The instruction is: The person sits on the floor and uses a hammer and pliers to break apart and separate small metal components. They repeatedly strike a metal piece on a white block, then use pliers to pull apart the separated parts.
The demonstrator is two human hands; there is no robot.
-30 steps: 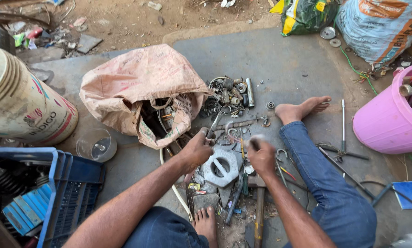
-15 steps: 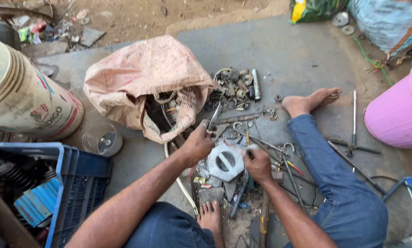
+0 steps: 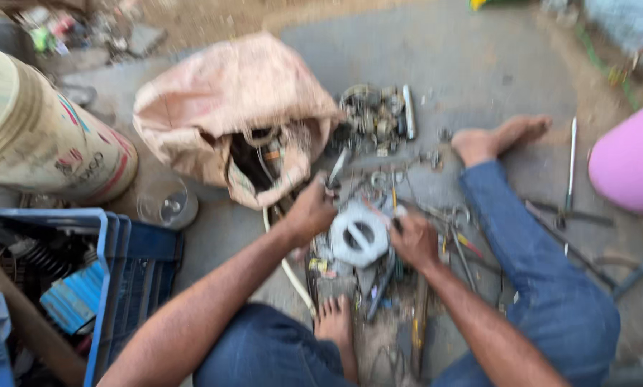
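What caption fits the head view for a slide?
Seated on the ground, a person's left hand and right hand work at a grey metal part beside an open sack.

Dull grey metal housing [image 3: 359,234], coarse woven cloth sack [image 3: 228,100] (faded pink), rough concrete floor [image 3: 479,79].
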